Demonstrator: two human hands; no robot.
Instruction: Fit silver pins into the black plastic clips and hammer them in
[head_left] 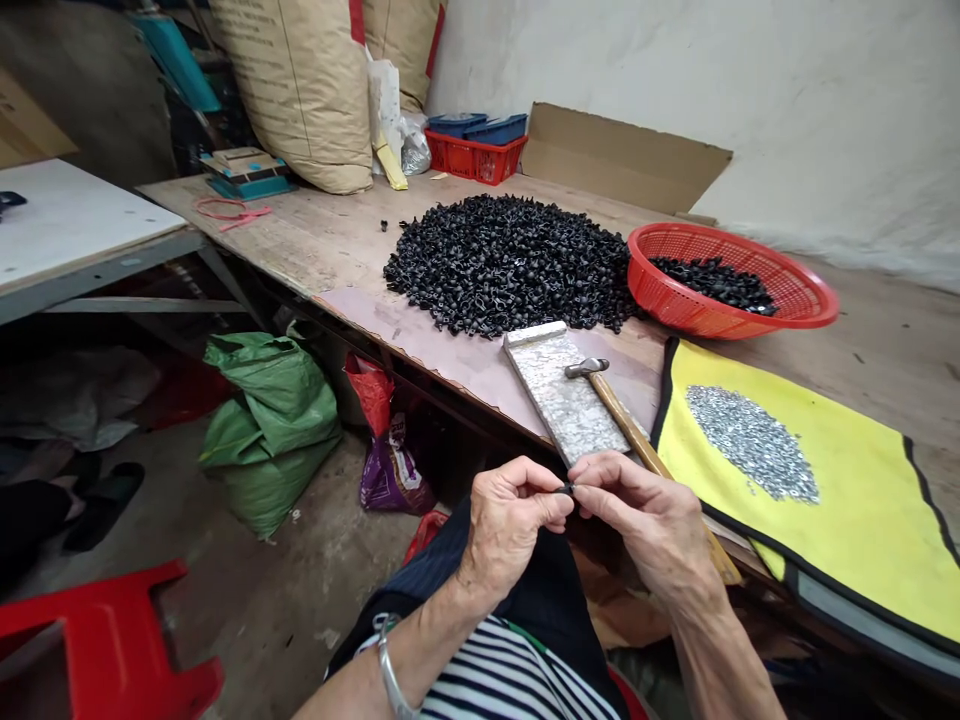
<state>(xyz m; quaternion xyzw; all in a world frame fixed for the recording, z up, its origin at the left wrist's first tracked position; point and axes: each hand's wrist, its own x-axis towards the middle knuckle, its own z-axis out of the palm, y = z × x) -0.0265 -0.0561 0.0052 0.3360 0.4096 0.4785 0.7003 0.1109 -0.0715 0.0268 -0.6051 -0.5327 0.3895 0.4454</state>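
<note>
Left hand (510, 525) and right hand (637, 510) held just off the near edge of the tabletop (300, 240), each grip clamped from its own side on one small black part (566, 489) (too small here to make out its shape). Nearest the hands lie a speckled slab (562, 390) and a wooden-handled hammer (626, 420). Farther off, a heap of black parts (510, 262) sits beside a red basket (731, 280) holding more, and a yellow mat (795, 480) carries a pile of small silver pieces (750, 442).

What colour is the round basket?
Red; the plastic mesh basket shows clearly in the head view.
</note>
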